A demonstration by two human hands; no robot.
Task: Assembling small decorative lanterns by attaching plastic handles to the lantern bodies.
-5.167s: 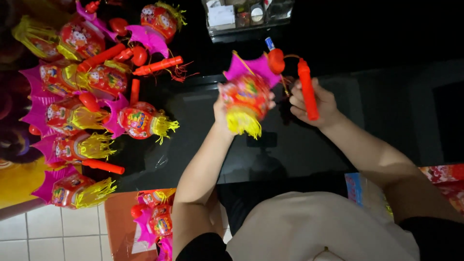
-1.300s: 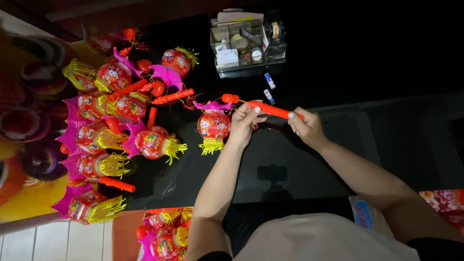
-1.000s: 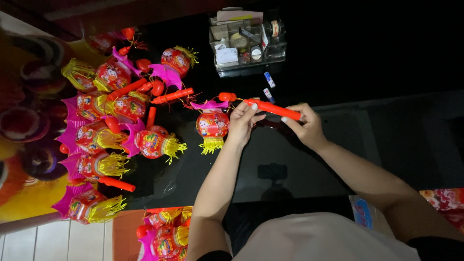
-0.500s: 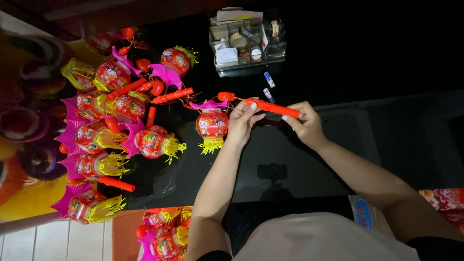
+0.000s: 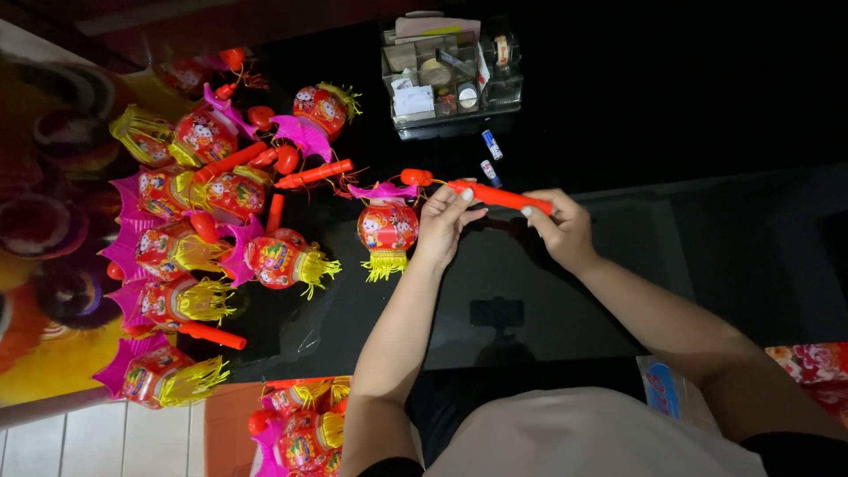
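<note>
Head view, looking down on a dark glossy tabletop [image 5: 548, 300]. You hold a red plastic handle stick [image 5: 499, 195] level between both hands. Your left hand [image 5: 442, 225] pinches the stick near its bulb end, fingertips closed around it; your right hand [image 5: 561, 230] grips the far end, fingers wrapped narrow on the tip. Both grips are closed on the same stick.

From the bulb end hangs a small toy lantern [image 5: 387, 228]: red round body with printed cartoon faces, magenta fan top, yellow fringe below. It sits just beside your left hand, low over the tabletop; whether it touches the surface you cannot tell.

Progress, judged from the layout: a large cluster of finished lanterns [image 5: 212, 221] of the same kind lies to your left, each with fringe and magenta top, several with red sticks already attached. That batch looks done. The lantern in hand looks joined to its stick, so this unit appears near complete, probably at the final seating or checking of the handle. More lanterns [image 5: 300, 428] lie at the lower edge by your left elbow; whether these are finished or waiting you cannot tell.

Beyond your hands stands a clear organiser box [image 5: 450, 75] with tape rolls and small items. Two small cylinders, perhaps batteries [image 5: 491, 155], lie between the box and the stick.
</note>
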